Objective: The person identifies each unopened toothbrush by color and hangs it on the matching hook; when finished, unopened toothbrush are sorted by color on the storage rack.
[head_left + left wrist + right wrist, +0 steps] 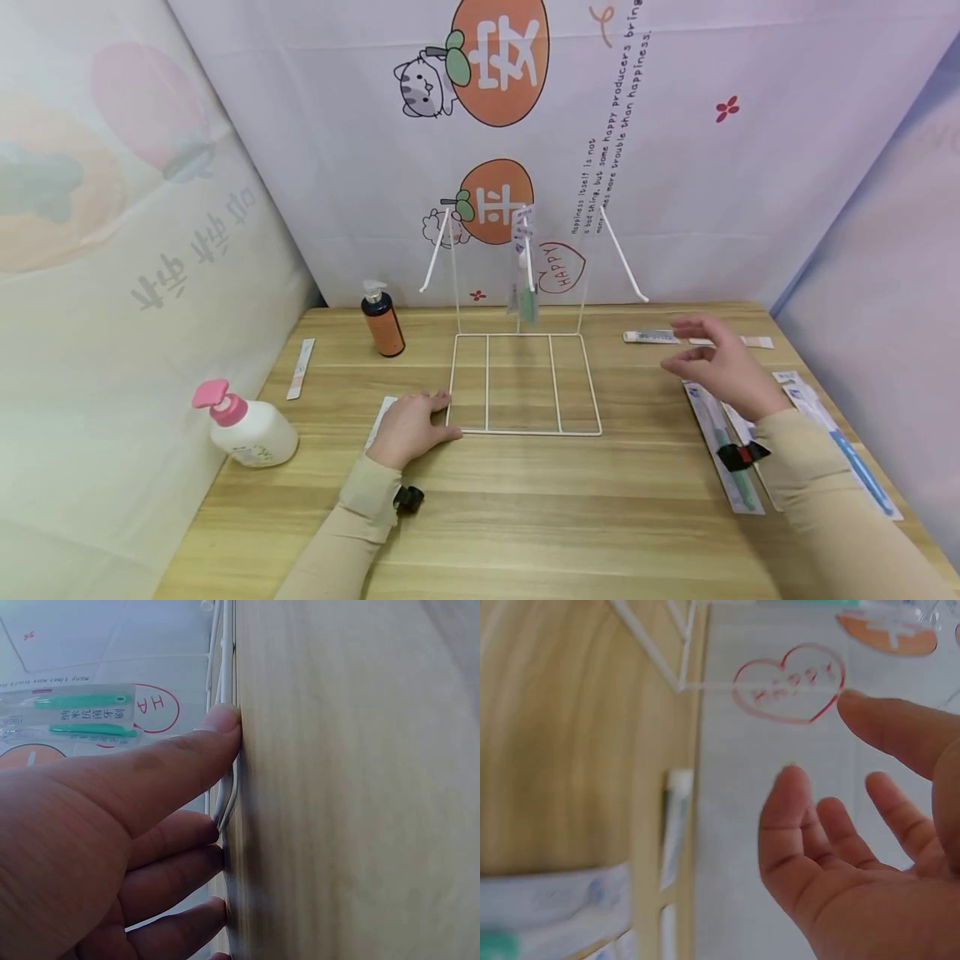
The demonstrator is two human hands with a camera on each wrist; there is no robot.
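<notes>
A white wire display rack [517,432] with three hooked arms stands on the wooden table. My left hand [411,427] grips its near left corner, the thumb along the front wire and fingertips at the side wire; the left wrist view shows the thumb [223,718] pressed on the wire. Packaged toothbrushes [527,304] with green handles hang from the middle arm. My right hand [723,367] is raised over the right side, holding nothing, thumb and fingers apart. Just left of its fingers lies a small white tube [643,337]. Packaged toothbrushes [723,446] lie below that hand, partly hidden by the wrist.
A white pump bottle [258,433] with a pink top stands at the left edge. Behind it is a dark pump bottle [383,321] with an orange label. Slim packets [301,368] lie nearby. A blue packaged toothbrush [855,454] lies at the right edge. Printed cloth [675,208] backs the table.
</notes>
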